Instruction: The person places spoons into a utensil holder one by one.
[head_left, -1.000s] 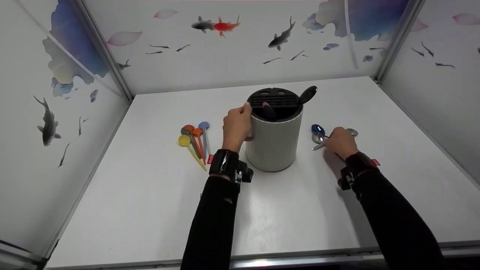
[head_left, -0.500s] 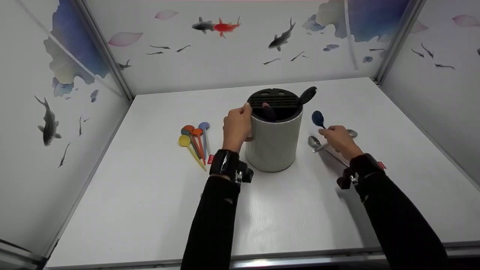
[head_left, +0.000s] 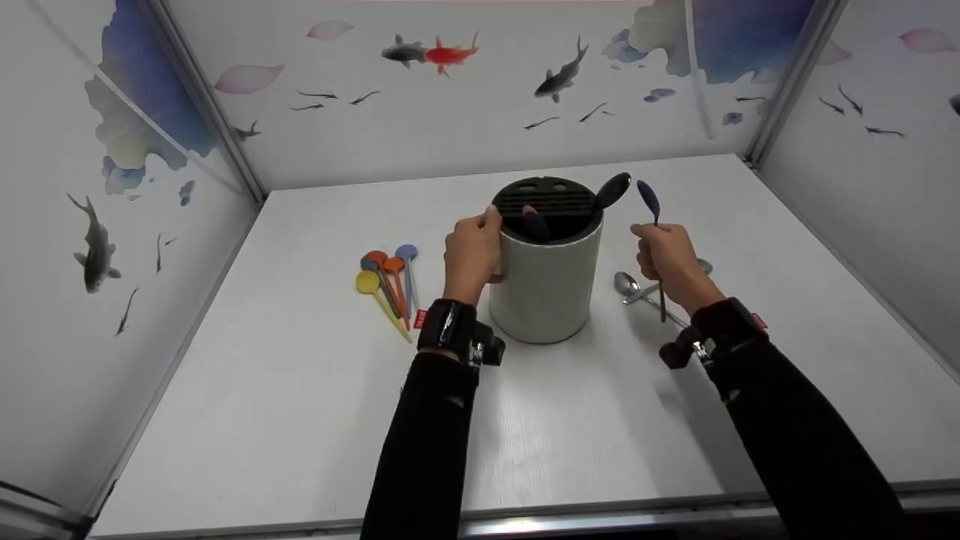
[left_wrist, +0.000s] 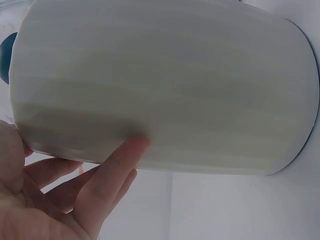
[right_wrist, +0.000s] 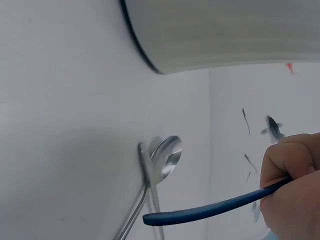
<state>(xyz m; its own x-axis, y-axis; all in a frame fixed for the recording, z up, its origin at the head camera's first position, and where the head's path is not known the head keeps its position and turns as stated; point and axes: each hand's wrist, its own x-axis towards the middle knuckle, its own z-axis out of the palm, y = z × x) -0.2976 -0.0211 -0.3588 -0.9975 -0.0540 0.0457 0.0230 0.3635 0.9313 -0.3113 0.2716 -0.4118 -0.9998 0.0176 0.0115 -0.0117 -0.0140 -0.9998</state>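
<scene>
My left hand [head_left: 472, 251] holds the left side of a pale utensil holder [head_left: 546, 292], near its black slotted lid [head_left: 544, 196]; in the left wrist view its fingers [left_wrist: 117, 165] lie against the smooth wall. A dark spoon [head_left: 613, 191] stands out of the lid's right side, and another dark utensil head [head_left: 535, 223] shows in the front opening. Right of the holder, my right hand [head_left: 671, 259] grips a dark blue spoon [head_left: 649, 199] by its handle, bowl up, above the table. Its handle end [right_wrist: 200, 212] crosses the right wrist view.
Two silver spoons lie crossed below my right hand, one bowl [head_left: 625, 283] towards the holder, the other bowl [head_left: 704, 266] farther right. Several coloured long-handled spoons [head_left: 392, 266] lie fanned out left of the holder. Walls with painted fish [head_left: 562, 75] enclose the white table [head_left: 300, 420].
My right hand has lifted the blue spoon off the silver spoons and turned it upright, now near rim height. My left hand and the holder stay in place.
</scene>
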